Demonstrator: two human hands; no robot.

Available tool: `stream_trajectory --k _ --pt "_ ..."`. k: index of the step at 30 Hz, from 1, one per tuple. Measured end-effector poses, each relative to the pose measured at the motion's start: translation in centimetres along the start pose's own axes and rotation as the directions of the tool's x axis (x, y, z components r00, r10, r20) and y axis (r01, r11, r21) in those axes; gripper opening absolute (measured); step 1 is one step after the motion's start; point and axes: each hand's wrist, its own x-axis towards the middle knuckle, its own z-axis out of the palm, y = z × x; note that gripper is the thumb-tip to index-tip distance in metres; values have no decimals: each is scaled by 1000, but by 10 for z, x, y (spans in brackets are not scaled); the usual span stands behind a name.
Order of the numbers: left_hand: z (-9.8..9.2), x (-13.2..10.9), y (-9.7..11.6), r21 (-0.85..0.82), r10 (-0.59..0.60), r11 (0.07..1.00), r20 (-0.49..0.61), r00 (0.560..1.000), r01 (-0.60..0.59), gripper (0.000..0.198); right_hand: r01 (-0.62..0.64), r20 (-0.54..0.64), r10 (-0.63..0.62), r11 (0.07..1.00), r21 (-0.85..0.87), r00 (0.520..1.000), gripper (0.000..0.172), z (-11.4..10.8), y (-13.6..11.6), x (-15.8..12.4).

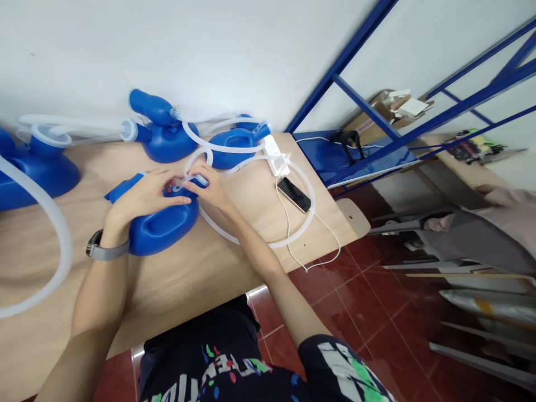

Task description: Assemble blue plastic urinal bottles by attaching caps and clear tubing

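Your left hand presses blue jug mid-table; right hand pinches soft bendy tube at jug's neck; jug looks light, slippery; grip near neck.

Wooden desk against a white wall. Three more blue containers along the back edge. White power strip beside a black phone with a white cable. Blue metal frame and red tiled floor to the right.
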Motion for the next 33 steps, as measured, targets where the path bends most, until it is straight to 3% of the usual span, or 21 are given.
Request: stream_trajectory --k 6,10,13,18,29,33 --pt "8 10 -12 -263 -52 963 15 999 54 60 -44 11 44 998 -41 999 21 8 5 2" --pt "10 8 -18 -347 -91 933 12 996 90 61 -22 20 22 999 -26 1000 26 9 3 2" --pt "11 7 -17 -408 -104 908 3 995 96 51 -11 30 11 1000 4 999 30 6 -1 3" --pt "11 6 -16 -516 -149 849 -37 988 109 46 -60 58 59 998 13 997 38 -1 -7 5" --pt "12 7 -10 -287 -19 958 -61 998 1 35 -40 76 38 999 28 996 37 1 4 4" --pt "10 7 -9 -290 -64 955 -17 998 56 35 -23 31 21 999 34 999 57 6 3 2"
